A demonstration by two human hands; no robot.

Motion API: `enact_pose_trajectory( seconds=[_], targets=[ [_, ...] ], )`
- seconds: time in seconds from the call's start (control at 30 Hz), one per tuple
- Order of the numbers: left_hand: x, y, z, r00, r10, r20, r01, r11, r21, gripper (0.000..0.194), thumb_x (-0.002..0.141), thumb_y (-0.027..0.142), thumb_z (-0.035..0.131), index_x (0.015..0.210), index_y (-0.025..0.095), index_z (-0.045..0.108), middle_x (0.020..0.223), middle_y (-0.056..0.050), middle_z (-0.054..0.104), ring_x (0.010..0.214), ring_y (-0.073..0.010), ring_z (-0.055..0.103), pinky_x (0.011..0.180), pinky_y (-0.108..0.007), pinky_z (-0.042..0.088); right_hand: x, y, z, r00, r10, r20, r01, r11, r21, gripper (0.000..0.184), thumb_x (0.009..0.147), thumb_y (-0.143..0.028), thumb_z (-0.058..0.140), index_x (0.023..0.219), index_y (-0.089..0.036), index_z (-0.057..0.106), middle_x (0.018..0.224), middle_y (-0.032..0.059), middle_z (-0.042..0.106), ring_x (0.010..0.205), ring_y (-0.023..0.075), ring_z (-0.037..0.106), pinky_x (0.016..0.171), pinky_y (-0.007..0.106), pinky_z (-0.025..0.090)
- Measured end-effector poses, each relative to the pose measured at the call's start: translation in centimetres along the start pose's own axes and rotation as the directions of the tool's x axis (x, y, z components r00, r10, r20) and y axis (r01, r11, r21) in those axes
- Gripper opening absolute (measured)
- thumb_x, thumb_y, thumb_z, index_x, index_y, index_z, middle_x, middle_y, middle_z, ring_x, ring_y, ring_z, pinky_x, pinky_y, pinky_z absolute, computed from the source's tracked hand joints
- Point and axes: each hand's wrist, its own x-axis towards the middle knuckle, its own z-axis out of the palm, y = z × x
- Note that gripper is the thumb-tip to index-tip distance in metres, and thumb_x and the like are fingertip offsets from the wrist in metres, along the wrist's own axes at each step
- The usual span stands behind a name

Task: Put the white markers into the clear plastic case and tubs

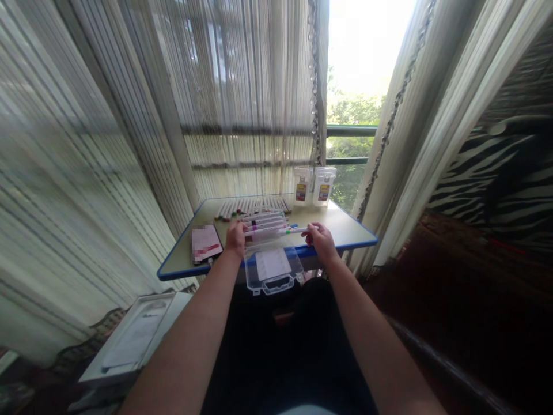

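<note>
A clear plastic case point(275, 265) lies open at the table's near edge, its handled lid hanging toward my lap. Several white markers point(263, 222) with coloured bands, one of them purple, lie side by side in its body. My left hand point(236, 238) is closed at the left side of the case; its fingertips are partly hidden. A white marker with a green band point(298, 230) is pinched in my right hand point(318, 237), its green end pointing left, over the right side of the case.
Behind the case, a row of white markers point(253, 206) lies across the blue-edged table point(354, 231). Two clear containers with labels point(323, 187) stand at the back right. A phone-like device point(206, 243) lies at left. Curtains point(254, 115) hang close behind.
</note>
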Motion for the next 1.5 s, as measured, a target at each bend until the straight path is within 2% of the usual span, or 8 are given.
enact_pose_trajectory(
  seconds=[0.43, 0.7, 0.93, 1.5],
  targets=[
    [0.10, -0.05, 0.14, 1.000, -0.025, 0.019, 0.025, 1.000, 0.016, 0.005, 0.054, 0.020, 0.049, 0.057, 0.019, 0.045, 0.049, 0.003, 0.042, 0.042, -0.0109, 0.040, 0.038, -0.022, 0.034, 0.03, -0.09, -0.04, 0.999, 0.023, 0.048, -0.022, 1.000, -0.020, 0.034, 0.069, -0.049, 0.061, 0.077, -0.018, 0.050, 0.056, -0.0015, 0.063, 0.044, 0.0084, 0.048, 0.041, 0.020, 0.038],
    [0.16, -0.04, 0.29, 0.999, -0.042, 0.034, 0.042, 0.999, 0.011, 0.006, 0.054, 0.018, 0.050, 0.055, 0.020, 0.045, 0.049, 0.002, 0.042, 0.041, -0.0116, 0.040, 0.038, -0.023, 0.032, 0.14, -0.14, 0.27, 0.996, -0.006, 0.090, 0.022, 0.984, -0.180, 0.031, 0.070, -0.048, 0.061, 0.072, -0.018, 0.056, 0.050, -0.0035, 0.058, 0.040, 0.0071, 0.043, 0.039, 0.019, 0.032],
    [-0.05, -0.05, 0.26, 0.997, -0.050, 0.059, 0.048, 0.999, 0.022, 0.005, 0.053, 0.019, 0.050, 0.057, 0.021, 0.046, 0.048, 0.002, 0.042, 0.039, -0.0123, 0.041, 0.037, -0.024, 0.032, 0.44, -0.02, 0.62, 0.995, -0.062, 0.083, 0.089, 0.920, -0.383, 0.026, 0.072, -0.045, 0.060, 0.071, -0.018, 0.062, 0.053, -0.0037, 0.057, 0.046, 0.0086, 0.045, 0.044, 0.020, 0.033],
    [-0.21, 0.08, 0.31, 0.997, -0.037, 0.073, 0.032, 0.997, 0.075, 0.005, 0.060, 0.017, 0.046, 0.065, 0.020, 0.045, 0.052, 0.004, 0.044, 0.039, -0.0115, 0.043, 0.038, -0.023, 0.034, 0.49, 0.19, 0.65, 0.983, -0.086, 0.161, 0.167, 0.784, -0.598, 0.035, 0.076, -0.051, 0.057, 0.079, -0.018, 0.067, 0.060, 0.0003, 0.060, 0.060, 0.0144, 0.056, 0.057, 0.024, 0.040]
  ],
)
